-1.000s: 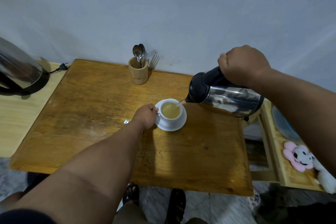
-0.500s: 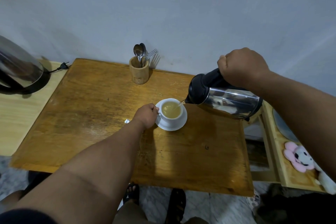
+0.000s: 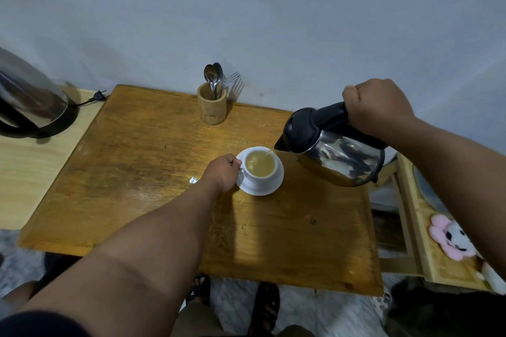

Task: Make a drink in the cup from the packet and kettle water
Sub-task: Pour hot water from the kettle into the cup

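A white cup stands on a white saucer in the middle of the wooden table and holds pale tan liquid nearly to the rim. My left hand grips the cup's handle on its left side. My right hand is closed on the black handle of a steel kettle, tilted with its spout just right of the cup. A thin stream falls from the spout into the cup. A small silver scrap of packet lies beside my left wrist.
A wooden holder with spoons and a fork stands at the table's back edge. A second kettle with a loose plug sits on a lighter table at left. A wooden stand with a pink plush toy is at right.
The kettle has tipped back toward level and its spout has risen slightly; the stream has thinned. The liquid in the cup stands a little higher. My left hand has stayed on the handle.
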